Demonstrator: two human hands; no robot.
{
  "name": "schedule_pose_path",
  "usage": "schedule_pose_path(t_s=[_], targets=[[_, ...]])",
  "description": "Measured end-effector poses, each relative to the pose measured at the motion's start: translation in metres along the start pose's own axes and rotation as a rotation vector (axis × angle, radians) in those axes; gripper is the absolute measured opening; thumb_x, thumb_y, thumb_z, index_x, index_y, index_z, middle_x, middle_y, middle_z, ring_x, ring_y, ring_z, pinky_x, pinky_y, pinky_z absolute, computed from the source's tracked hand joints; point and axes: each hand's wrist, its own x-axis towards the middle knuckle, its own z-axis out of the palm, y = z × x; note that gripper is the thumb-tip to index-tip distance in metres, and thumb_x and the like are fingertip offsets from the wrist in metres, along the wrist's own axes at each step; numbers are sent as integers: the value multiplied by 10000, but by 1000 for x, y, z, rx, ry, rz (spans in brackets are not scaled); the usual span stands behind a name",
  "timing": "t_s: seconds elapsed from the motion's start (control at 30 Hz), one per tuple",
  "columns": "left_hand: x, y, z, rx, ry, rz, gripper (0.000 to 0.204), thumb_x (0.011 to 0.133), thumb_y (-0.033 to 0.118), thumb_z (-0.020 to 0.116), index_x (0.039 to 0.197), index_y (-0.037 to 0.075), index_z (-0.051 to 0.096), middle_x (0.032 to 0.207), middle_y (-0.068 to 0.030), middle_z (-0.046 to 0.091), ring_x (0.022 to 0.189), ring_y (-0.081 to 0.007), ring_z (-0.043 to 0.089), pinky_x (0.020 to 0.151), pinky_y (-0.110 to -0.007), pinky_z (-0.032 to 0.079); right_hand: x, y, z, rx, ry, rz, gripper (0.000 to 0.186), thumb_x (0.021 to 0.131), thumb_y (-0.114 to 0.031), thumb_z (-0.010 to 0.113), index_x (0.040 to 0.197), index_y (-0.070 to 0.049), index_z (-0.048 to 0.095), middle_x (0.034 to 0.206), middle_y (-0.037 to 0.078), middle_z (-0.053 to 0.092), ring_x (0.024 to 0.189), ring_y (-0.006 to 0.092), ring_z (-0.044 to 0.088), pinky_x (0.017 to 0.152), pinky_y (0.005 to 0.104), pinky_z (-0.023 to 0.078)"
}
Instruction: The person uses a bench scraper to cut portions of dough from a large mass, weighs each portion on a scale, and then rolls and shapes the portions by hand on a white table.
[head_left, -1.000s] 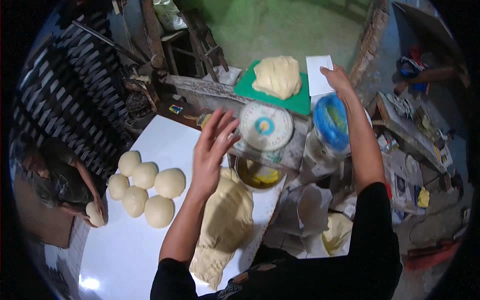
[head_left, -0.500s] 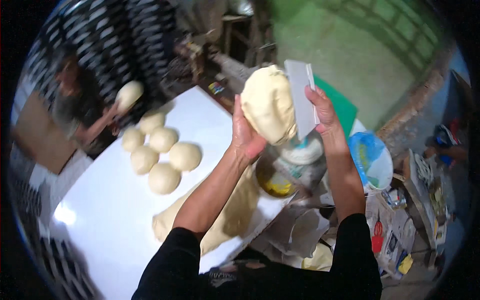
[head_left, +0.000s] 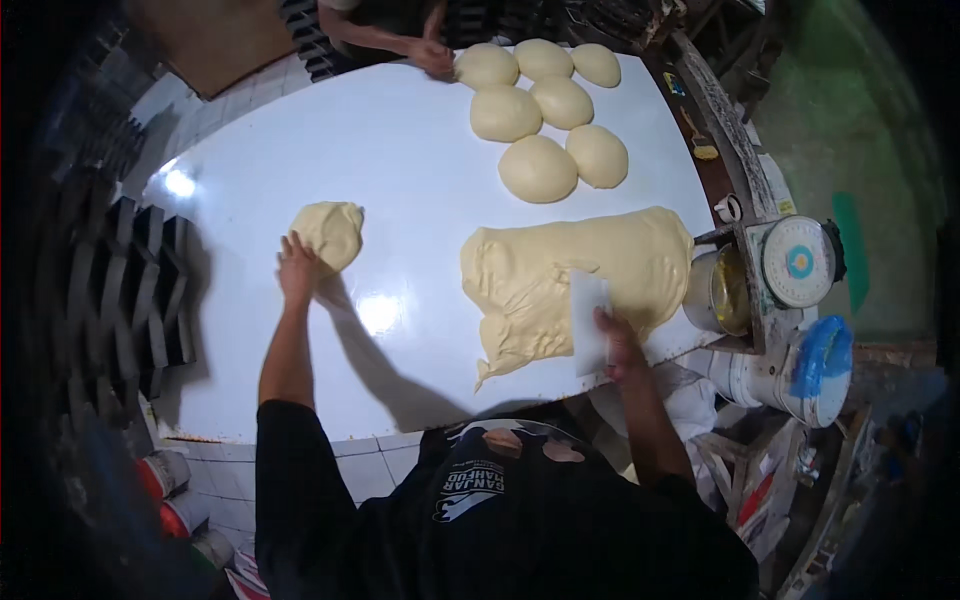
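Observation:
At the table's left, my left hand (head_left: pixel 297 270) lies with fingers spread on the near edge of a rough lump of dough (head_left: pixel 333 232). My right hand (head_left: pixel 622 345) grips a flat whitish dough scraper (head_left: pixel 588 325), held at the near part of a large slab of dough (head_left: pixel 640 250). The slab's left and near edges are ragged and torn. Behind it, several smooth dough balls (head_left: pixel 537 168) sit in a cluster. The hands of a co-worker (head_left: pixel 430 55) are beside the cluster's far left ball.
A dial scale (head_left: pixel 797 262) and a metal pot (head_left: pixel 715 290) with yellow contents stand at the right edge of the white table (head_left: pixel 420 190). Beyond them is a white bucket (head_left: pixel 825 390) with blue plastic. Dark stacked racks (head_left: pixel 140 290) rise at the left.
The dough lump, earlier lifted near the scale in my left hand, now rests on the table at left. My right hand with the scraper has come down to the slab. My view has turned left.

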Motion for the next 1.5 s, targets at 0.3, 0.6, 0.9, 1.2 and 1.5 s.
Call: schedule_pose_path(t_s=[0.3, 0.6, 0.9, 1.2, 1.5], targets=[[19, -12, -53, -138, 60, 389, 200, 956, 190, 618, 951, -5, 660, 816, -243, 698, 776, -441, 705, 660, -518, 555, -8, 9, 77, -188, 171, -106, 386, 988, -333, 662, 1281, -83, 637, 1004, -21, 687, 670, 55, 647, 443, 201, 428], [-97, 267, -141, -1069, 169, 1025, 374, 914, -36, 665, 1287, -52, 640, 1226, -237, 690, 1054, -378, 697, 913, -409, 567, 73, -47, 79, -691, 348, -410, 466, 958, -339, 669, 1307, -32, 634, 1042, 106, 730, 937, 244, 716, 831, 402, 554], [-72, 374, 12, -344, -663, 839, 579, 894, 477, 570, 1317, 90, 653, 1234, -222, 696, 1145, -391, 665, 976, -496, 523, 207, -7, 71, -1570, 519, -447, 243, 867, -236, 658, 926, -5, 707, 905, 258, 722, 880, 465, 704, 819, 543, 562], [-185, 233, 22, -932, -557, 310, 473, 1022, 416, 551, 1293, 43, 657, 1107, -224, 717, 1101, -353, 685, 907, -421, 539, 237, 13, 101, -1492, 534, -542, 271, 903, -273, 656, 882, -8, 709, 888, 263, 724, 875, 460, 705, 810, 540, 556], [-117, 233, -11, -803, -256, 749, 703, 904, 431, 719, 1442, 22, 525, 1404, -232, 581, 1215, -367, 620, 1037, -446, 489, 143, 25, 77, -1403, 412, -278, 398, 874, -316, 668, 1015, 54, 713, 1046, 302, 707, 1006, 463, 685, 874, 506, 550]])
